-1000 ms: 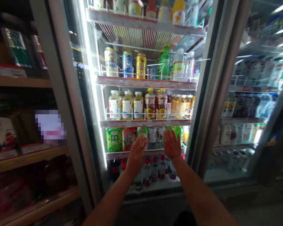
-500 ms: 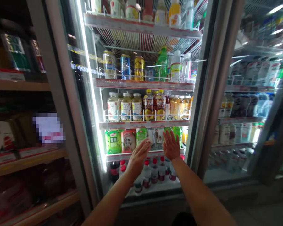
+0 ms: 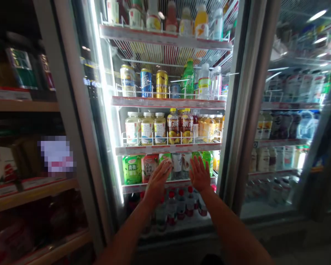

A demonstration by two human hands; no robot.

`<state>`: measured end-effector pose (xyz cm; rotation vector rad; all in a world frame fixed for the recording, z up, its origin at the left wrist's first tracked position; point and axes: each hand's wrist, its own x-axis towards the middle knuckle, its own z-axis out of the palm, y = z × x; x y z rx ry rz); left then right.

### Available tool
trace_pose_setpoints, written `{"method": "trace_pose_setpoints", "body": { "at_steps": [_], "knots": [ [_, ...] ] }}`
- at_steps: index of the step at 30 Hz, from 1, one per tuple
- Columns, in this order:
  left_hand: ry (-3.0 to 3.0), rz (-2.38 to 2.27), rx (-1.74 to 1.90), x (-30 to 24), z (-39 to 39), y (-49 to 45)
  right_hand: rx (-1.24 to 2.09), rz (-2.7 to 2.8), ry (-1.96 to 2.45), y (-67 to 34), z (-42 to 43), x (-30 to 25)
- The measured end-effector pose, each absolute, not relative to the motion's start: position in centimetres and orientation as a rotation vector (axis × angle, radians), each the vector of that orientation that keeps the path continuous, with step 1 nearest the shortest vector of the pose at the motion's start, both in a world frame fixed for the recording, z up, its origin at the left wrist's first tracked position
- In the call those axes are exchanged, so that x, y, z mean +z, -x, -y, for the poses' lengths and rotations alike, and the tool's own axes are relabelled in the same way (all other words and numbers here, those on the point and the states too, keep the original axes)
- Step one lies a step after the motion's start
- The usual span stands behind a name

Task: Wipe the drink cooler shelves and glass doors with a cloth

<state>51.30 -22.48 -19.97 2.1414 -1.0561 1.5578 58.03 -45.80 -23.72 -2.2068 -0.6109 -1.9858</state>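
The right grip (image 3: pixel 200 175) is holding its fingers spread, unclenched and grasping nothing visible, while the left grip (image 3: pixel 158 180) is keeping its fingers together — a pale patch (image 3: pixel 168 163) is showing there, and I cannot tell whether it is holding something. White-labelled bottles (image 3: pixel 177 162) are standing beyond and between both grips, a green bottle (image 3: pixel 207 158) is sitting just behind the right grip, and red-capped bottles (image 3: pixel 171 209) are crowding below. If either grip were pushing too far forward, those closely packed drinks could be tipping into one another; reflections (image 3: pixel 92 82) are hinting at glass — so misjudging depth could be causing a bump
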Motion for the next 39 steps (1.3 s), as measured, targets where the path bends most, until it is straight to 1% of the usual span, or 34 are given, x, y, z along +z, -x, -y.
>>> {"method": "trace_pose_setpoints", "body": {
  "at_steps": [3,5,10,13,18,23,27,30,35,39],
  "knots": [
    [-2.026,0.955,1.624,-18.1,22.5,-51.6,-2.004,0.537,2.179,-58.0,45.4,-24.2],
    [-2.003,0.907,1.654,-17.9,22.7,-51.8,-2.011,0.490,2.158,-58.0,45.1,-24.4],
    [-2.173,1.095,1.566,-19.3,23.3,-52.0,-2.013,0.472,2.156,-57.9,44.9,-24.5],
    [-2.165,1.150,1.561,-18.6,23.6,-52.4,-1.979,0.478,2.187,-57.7,45.1,-24.5],
    [-2.109,1.077,1.611,-17.6,24.5,-52.7,-1.965,0.500,2.168,-57.7,45.1,-24.4],
    [-2.215,1.270,1.575,-18.2,24.6,-52.9,-1.986,0.510,2.150,-57.8,45.1,-24.5],
    [-2.187,1.145,1.649,-17.3,24.4,-53.0,-1.991,0.517,2.151,-57.9,45.1,-24.5],
    [-2.193,1.101,1.661,-18.0,24.7,-52.8,-1.983,0.511,2.162,-57.9,45.1,-24.6],
    [-2.290,1.330,1.538,-20.1,25.2,-52.1,-1.969,0.519,2.167,-57.9,45.1,-24.7],
    [-2.204,1.161,1.629,-18.7,25.0,-52.4,-1.977,0.527,2.157,-57.9,45.1,-24.7]
  ]
}}
